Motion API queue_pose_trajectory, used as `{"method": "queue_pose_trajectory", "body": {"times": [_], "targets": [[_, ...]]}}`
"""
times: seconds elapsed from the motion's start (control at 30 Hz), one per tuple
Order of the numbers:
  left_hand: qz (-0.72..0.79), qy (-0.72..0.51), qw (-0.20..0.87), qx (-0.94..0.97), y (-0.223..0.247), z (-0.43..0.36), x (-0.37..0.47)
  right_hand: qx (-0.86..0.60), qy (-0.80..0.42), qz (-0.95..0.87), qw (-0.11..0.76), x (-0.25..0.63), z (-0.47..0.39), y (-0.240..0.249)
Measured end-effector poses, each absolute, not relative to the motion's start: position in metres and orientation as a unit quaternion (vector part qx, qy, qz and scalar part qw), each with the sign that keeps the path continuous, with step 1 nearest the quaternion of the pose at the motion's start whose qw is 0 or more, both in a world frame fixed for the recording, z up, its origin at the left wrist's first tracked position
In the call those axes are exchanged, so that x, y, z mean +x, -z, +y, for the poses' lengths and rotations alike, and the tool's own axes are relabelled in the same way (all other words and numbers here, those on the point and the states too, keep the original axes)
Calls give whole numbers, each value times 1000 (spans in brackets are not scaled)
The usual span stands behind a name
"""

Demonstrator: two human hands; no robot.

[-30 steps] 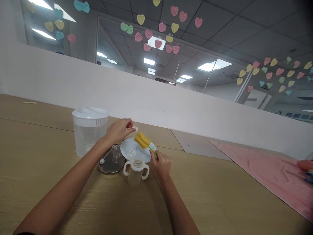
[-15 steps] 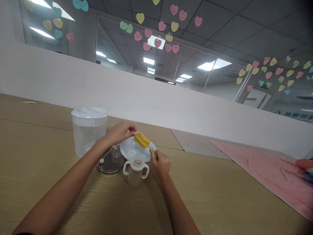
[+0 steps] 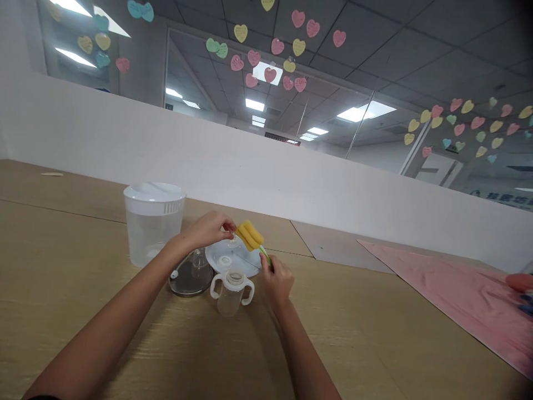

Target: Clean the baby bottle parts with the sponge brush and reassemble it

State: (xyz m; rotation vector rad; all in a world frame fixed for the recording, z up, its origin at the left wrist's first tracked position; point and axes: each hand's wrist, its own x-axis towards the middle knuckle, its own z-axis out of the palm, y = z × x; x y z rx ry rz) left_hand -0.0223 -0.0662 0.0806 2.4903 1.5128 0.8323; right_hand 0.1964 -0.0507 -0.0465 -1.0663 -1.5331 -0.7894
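Middle of the table (image 3: 375, 333), a bit left: both hands up over a pale plate (image 3: 214, 261), close together. Right hand (image 3: 278, 279) gripping a sponge brush (image 3: 250, 236) by its green-and-white handle, fingers closed round it; yellow sponge head points up, far and left. Left hand (image 3: 216, 229) comes in from the left, thumb and fingertips pinched on a small clear piece (image 3: 234, 240), right at the left edge of the sponge. Can't tell if piece and sponge actually touch. Piece is too small and see-through to identify.

Small white ring (image 3: 225, 260) lies on the plate, left part. Near side of plate: clear bottle (image 3: 230, 300) with two white handles, upright, open at the top, neither hand on it. Left of plate: dark round tray (image 3: 187, 285) with a clear cup (image 3: 200, 262) on it and a white knob (image 3: 174, 274) at its left edge. The left forearm hides part of the tray. Farther left: translucent bucket (image 3: 139, 236), white lid on.

Far right: pink cloth (image 3: 466, 297) on the table, a red object (image 3: 519, 282) at its right, cut by the frame. Far side: low white wall (image 3: 270, 161), glass above with heart-shaped notes (image 3: 298, 47).
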Motion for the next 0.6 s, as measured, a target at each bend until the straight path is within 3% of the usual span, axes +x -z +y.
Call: {"method": "queue_pose_trajectory", "body": {"times": [0.27,0.6], "targets": [[477,-340,103,804,-82,-70,-21,-459,332,-651,506,197,-48,51],[485,-337,22,807,-75,-63,-21,-436,336,-650,524,196,-51,47]]}}
